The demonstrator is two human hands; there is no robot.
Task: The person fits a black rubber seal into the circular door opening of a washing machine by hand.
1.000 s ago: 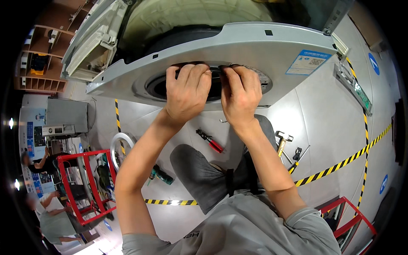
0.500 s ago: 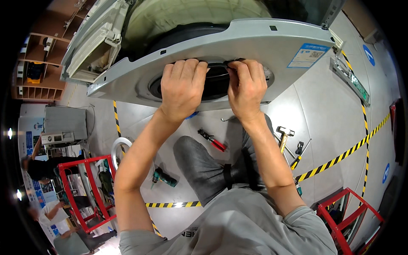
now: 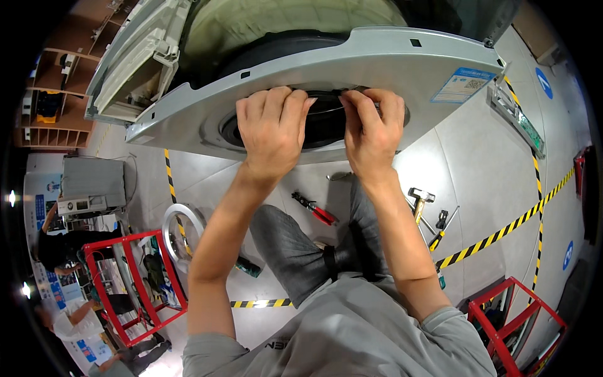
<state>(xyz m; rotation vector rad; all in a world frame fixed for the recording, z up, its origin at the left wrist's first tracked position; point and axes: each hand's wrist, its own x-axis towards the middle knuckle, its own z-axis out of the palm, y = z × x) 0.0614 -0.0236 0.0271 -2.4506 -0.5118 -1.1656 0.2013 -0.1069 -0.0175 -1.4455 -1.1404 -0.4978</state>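
While left hand [image 3: 271, 131] and right hand [image 3: 375, 131] pinch its edge, the gasket [image 3: 323, 131] lies between.

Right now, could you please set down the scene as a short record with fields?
Left hand: fingers bent at the far edge of the round opening
Right hand: at the same edge, farther right
Grip: unclear; what the fingers close on is hidden
Opening set in: light-grey panel with a blue-and-white label
Floor, centre: red-handled pliers
Floor, right: hammer, yellow-handled tool
Floor, left: pale ring, dark green tool partly behind the left forearm
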